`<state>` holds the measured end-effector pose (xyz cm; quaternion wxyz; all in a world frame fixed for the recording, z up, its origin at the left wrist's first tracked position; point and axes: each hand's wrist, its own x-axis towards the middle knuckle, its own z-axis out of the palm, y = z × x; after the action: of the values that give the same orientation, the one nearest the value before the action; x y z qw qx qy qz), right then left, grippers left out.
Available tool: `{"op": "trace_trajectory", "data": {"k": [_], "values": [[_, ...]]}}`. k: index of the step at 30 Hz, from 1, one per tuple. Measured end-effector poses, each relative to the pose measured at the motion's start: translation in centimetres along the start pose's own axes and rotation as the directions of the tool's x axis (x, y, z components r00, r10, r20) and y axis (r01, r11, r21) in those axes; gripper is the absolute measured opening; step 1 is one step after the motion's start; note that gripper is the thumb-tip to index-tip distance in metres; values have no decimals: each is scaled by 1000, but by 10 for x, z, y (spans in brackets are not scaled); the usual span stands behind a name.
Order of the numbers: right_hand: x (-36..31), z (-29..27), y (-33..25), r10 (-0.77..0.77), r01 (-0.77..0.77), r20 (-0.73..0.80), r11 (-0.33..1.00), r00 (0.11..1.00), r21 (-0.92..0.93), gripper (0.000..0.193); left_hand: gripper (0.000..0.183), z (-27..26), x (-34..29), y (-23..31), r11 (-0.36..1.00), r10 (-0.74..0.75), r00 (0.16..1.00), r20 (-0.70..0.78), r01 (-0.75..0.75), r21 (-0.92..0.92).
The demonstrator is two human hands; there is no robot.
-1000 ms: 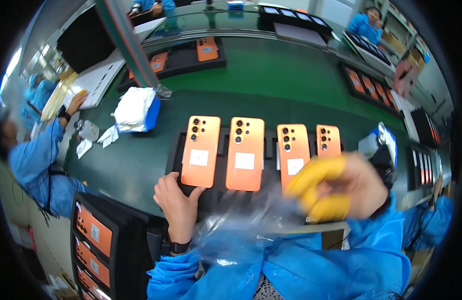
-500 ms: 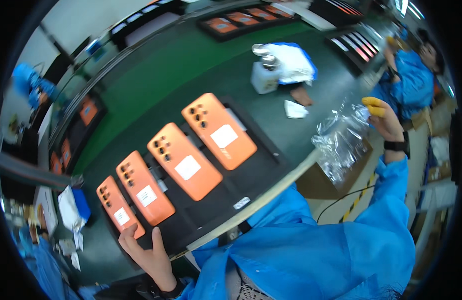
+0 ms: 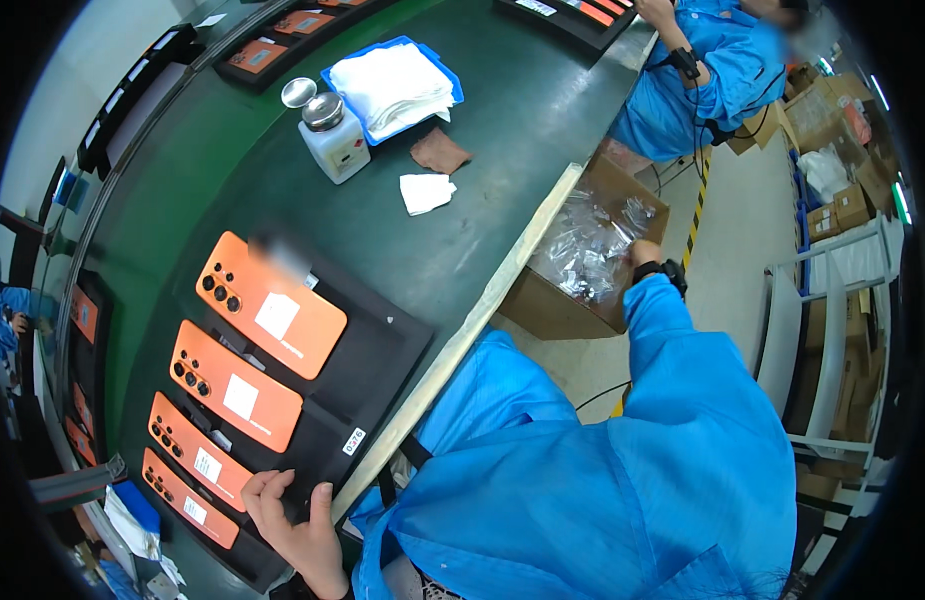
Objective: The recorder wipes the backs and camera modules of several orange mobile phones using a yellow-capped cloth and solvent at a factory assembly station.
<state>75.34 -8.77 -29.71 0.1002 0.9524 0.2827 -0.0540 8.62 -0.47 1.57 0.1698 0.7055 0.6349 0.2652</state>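
A black tray (image 3: 382, 345) lies at the table's front edge, holding several orange phones (image 3: 315, 338) face down, with camera lenses and white labels on their backs. My left hand (image 3: 300, 535) rests at the tray's near edge beside the lower phones, fingers spread, holding nothing. Off the table to the right, my right hand (image 3: 642, 253) reaches into an open cardboard box (image 3: 557, 308) filled with crumpled clear plastic film (image 3: 590, 245). The fingers there are mostly hidden, so their grip does not show.
Farther back stand a white pump bottle (image 3: 334, 150) and a blue bin of white wipes (image 3: 394, 90). A brown cloth (image 3: 440, 152) and a folded white wipe (image 3: 426, 193) lie near them. A co-worker in blue (image 3: 717, 65) sits at the far right, beside another black tray (image 3: 572, 28).
My right hand has gone down with the clear plastic film from beside the table into the cardboard box. The view has turned right; my left hand stays at the tray edge.
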Motion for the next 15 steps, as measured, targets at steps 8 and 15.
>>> {"op": "trace_trajectory", "data": {"k": [8,15], "values": [[-16,36,-88,13,-28,231,998,973,63,28,58,19,4,18,996,90,989,114,-87,-31],[-59,-212,-147,221,577,-615,219,757,787,21,40,32,12,23,980,196,975,106,-199,25]]}}
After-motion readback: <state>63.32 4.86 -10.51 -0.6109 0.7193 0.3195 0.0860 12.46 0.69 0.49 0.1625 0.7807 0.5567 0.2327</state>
